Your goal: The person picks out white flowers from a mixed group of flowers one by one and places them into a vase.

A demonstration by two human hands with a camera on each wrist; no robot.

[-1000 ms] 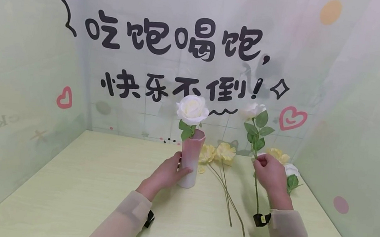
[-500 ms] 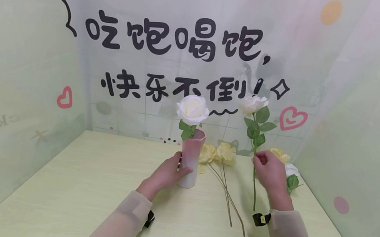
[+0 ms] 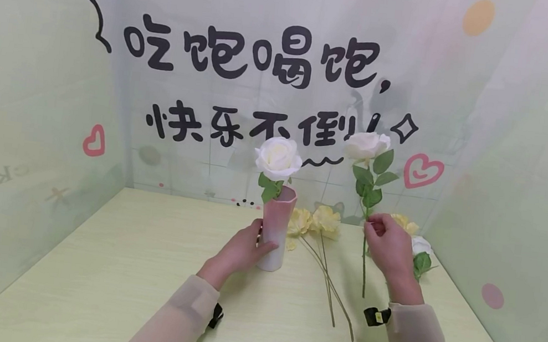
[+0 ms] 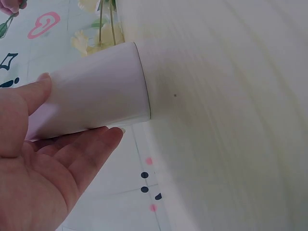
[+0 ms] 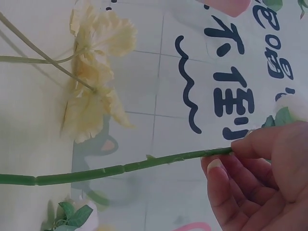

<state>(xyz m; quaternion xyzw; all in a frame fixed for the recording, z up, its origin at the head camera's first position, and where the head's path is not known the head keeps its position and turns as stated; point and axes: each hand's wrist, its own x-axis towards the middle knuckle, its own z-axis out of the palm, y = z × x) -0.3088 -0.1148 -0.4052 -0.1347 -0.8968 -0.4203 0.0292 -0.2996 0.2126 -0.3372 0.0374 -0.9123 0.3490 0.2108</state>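
Note:
A pink-and-white vase [image 3: 275, 232] stands upright on the table, with one white rose [image 3: 278, 158] in its mouth. My left hand [image 3: 241, 248] holds the vase from the left, thumb across the front and fingers behind; in the left wrist view the vase's base [image 4: 139, 82] meets the tabletop. To the right, my right hand [image 3: 388, 247] pinches the green stem of a pale pink-white rose [image 3: 368, 146] between thumb and fingers. That rose is held upright, bloom on top and leaves below it. The lower stem [image 5: 82, 175] extends past the fingertips in the right wrist view.
Between the hands, yellow flowers [image 3: 325, 221] lie with crossed long stems [image 3: 327, 282]. Behind the right hand lie another yellow flower [image 3: 405, 224] and a white rose [image 3: 421, 245] with leaves. Printed curtains [image 3: 178, 172] enclose the table [image 3: 107, 276] at the back and both sides.
The rose in my right hand has risen, and its stem's lower end has swung left, away from the wrist strap. My left hand and the vase have stayed put.

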